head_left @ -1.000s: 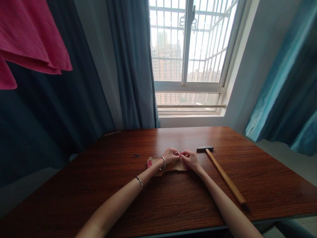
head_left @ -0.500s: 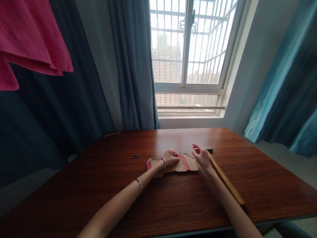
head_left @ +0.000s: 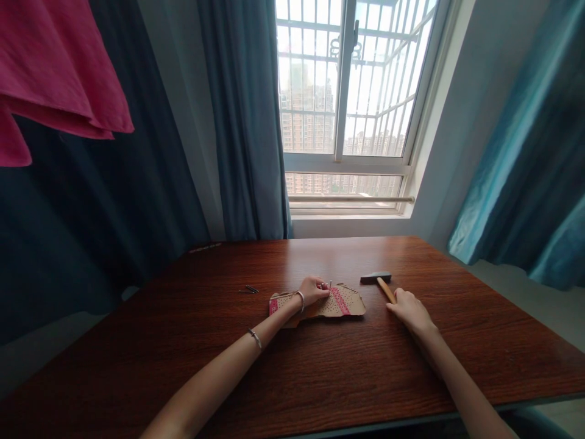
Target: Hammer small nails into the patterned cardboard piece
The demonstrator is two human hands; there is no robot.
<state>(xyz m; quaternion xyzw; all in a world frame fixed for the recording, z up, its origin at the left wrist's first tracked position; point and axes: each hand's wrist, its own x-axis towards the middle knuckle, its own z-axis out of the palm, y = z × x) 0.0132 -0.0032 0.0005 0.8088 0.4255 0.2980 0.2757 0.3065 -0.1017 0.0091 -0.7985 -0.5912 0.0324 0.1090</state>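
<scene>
My left hand (head_left: pixel 314 291) pinches a nail (head_left: pixel 330 285) that stands upright on a piece of cardboard (head_left: pixel 351 300). The cardboard is tan with pink printed bands, many small holes and a ragged edge; my left wrist and hand cover part of it. To the right, my right hand (head_left: pixel 410 310) is closed around the wooden handle of a hammer (head_left: pixel 384 286). The hammer's dark head rests on or just above the table, right of the cardboard. Most of the handle is hidden under my hand and forearm.
Several loose nails (head_left: pixel 251 289) lie on the brown wooden table (head_left: pixel 219 341), left of the cardboard. Behind the table are a barred window (head_left: pixel 340 160) and a blue curtain (head_left: pixel 251 152). A pink cloth (head_left: pixel 68 73) hangs at the upper left.
My right hand has moved right and toward me from beside the cardboard and has closed on the hammer's handle. My left hand has stayed at the nail.
</scene>
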